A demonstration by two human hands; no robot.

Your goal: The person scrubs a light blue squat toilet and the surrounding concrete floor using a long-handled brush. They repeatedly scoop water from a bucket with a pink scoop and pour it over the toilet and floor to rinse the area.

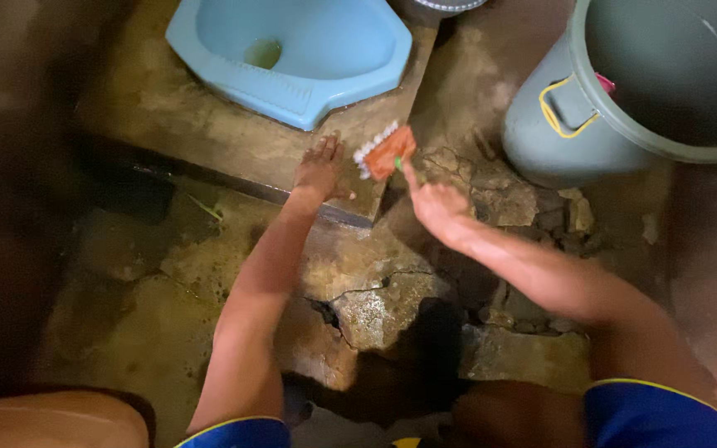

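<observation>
My right hand (431, 203) grips the green handle of an orange scrubbing brush (386, 153) with white bristles. The brush head rests against the corner of a raised, stained concrete platform (209, 137). My left hand (319, 169) lies flat, fingers spread, on the same platform just left of the brush. A light blue squat toilet pan (325, 50) is set in the platform beyond both hands.
A large grey plastic bin (558, 133) with a yellow handle stands at the right. Cracked, broken concrete floor (375, 307) lies below my arms, with a dark gap in it. My bare knees and blue sleeves show along the bottom edge.
</observation>
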